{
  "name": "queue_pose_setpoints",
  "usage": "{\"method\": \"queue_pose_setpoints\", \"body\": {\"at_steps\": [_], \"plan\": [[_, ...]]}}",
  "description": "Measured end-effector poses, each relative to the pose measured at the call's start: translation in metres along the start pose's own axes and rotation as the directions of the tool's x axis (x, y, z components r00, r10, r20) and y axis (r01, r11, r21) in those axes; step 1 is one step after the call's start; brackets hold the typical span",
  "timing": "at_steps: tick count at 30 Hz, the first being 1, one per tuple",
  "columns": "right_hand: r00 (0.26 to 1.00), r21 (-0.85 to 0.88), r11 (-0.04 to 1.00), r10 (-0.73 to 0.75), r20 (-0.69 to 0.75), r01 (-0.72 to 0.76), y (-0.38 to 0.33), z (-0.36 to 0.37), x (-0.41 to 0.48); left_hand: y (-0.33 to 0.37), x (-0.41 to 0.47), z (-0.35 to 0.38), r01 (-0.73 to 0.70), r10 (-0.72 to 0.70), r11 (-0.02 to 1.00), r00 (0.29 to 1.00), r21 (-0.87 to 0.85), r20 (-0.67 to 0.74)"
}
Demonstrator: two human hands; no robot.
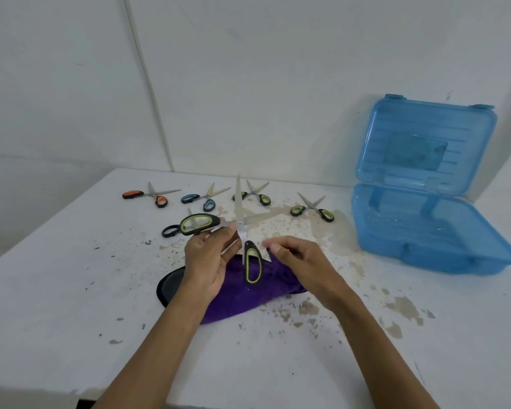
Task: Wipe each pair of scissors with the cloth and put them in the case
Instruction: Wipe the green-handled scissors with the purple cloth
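Observation:
My left hand [208, 258] holds a large pair of black-and-green scissors [240, 222] by the shank near the pivot. The blades are spread wide: one points up and the other points right. One handle sticks out to the left and the other hangs down over the purple cloth [242, 299]. The cloth lies crumpled on the table under both hands. My right hand [295, 256] is just right of the scissors, its fingers curled on the cloth's far edge. The blue case [425, 228] stands open at the right, nothing visible in its tray.
Along the back of the table lie orange-handled scissors [148, 196], blue-handled scissors [202, 199] and two green-handled pairs [255, 194] [313, 209]. A black-handled pair [171, 231] sits partly behind the held scissors. A black oval pad [168, 287] shows under the cloth. The white table [71, 290] is stained.

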State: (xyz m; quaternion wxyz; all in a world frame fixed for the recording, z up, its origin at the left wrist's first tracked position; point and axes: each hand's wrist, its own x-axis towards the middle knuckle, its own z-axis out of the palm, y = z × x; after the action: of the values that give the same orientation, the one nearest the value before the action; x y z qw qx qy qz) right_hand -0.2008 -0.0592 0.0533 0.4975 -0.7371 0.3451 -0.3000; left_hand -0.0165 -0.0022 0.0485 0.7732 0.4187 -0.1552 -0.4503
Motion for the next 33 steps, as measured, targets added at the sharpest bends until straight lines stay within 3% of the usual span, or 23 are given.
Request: {"method": "queue_pose_setpoints", "body": {"at_steps": [4, 8, 10, 15, 17, 19, 21, 24, 25, 27, 29, 33], "plan": [[0.988, 0.052, 0.997, 0.072, -0.139, -0.065, 0.005, -0.03, -0.005, 0.0, 0.007, -0.012, 0.005, -0.005, 1.0, 0.999, 0.001, -0.045], [0.948, -0.204, 0.967, 0.085, -0.306, -0.153, 0.01, -0.037, -0.001, -0.002, 0.003, -0.011, -0.024, 0.025, 0.999, 0.999, 0.027, -0.041], [0.939, -0.236, 0.964, 0.039, -0.342, -0.126, 0.009, -0.035, 0.002, -0.002, 0.003, -0.011, -0.019, 0.019, 1.0, 1.0, 0.013, -0.023], [0.937, 0.054, 0.998, 0.06, -0.344, -0.044, 0.005, -0.022, 0.003, -0.006, 0.002, -0.013, 0.006, -0.006, 1.0, 1.0, 0.017, -0.014], [0.88, 0.175, 0.984, 0.071, -0.469, 0.014, 0.004, -0.018, 0.002, -0.006, 0.002, -0.013, 0.014, -0.014, 1.0, 1.0, 0.019, -0.016], [0.843, 0.168, 0.981, 0.005, -0.539, 0.102, 0.006, -0.014, 0.001, -0.007, 0.003, -0.015, 0.016, -0.015, 1.0, 0.999, 0.026, -0.035], [0.862, -0.02, 0.985, -0.159, -0.482, 0.171, 0.002, -0.002, -0.004, -0.009, 0.004, -0.015, 0.013, -0.012, 1.0, 0.999, 0.028, -0.033], [0.892, -0.367, 0.9, -0.35, -0.284, 0.236, -0.001, 0.027, -0.002, -0.011, 0.002, -0.012, -0.027, 0.027, 0.998, 1.0, 0.062, -0.006], [0.9, -0.486, 0.844, -0.372, -0.229, 0.225, -0.001, 0.037, 0.0, -0.011, 0.001, -0.011, -0.047, 0.047, 0.996, 0.999, 0.075, -0.006], [0.874, -0.76, 0.612, -0.469, -0.128, 0.217, 0.005, 0.053, 0.005, -0.012, -0.002, -0.01, -0.083, 0.084, 0.992, 0.996, 0.099, -0.004], [0.854, -0.852, 0.49, -0.509, -0.108, 0.185, 0.01, 0.063, 0.008, -0.014, -0.004, -0.01, -0.109, 0.108, 0.988, 0.994, 0.113, 0.01], [0.824, -0.9, 0.401, -0.559, -0.092, 0.172, 0.019, 0.065, 0.012, -0.015, -0.007, -0.009, -0.12, 0.118, 0.99, 0.993, 0.079, 0.028]]}}
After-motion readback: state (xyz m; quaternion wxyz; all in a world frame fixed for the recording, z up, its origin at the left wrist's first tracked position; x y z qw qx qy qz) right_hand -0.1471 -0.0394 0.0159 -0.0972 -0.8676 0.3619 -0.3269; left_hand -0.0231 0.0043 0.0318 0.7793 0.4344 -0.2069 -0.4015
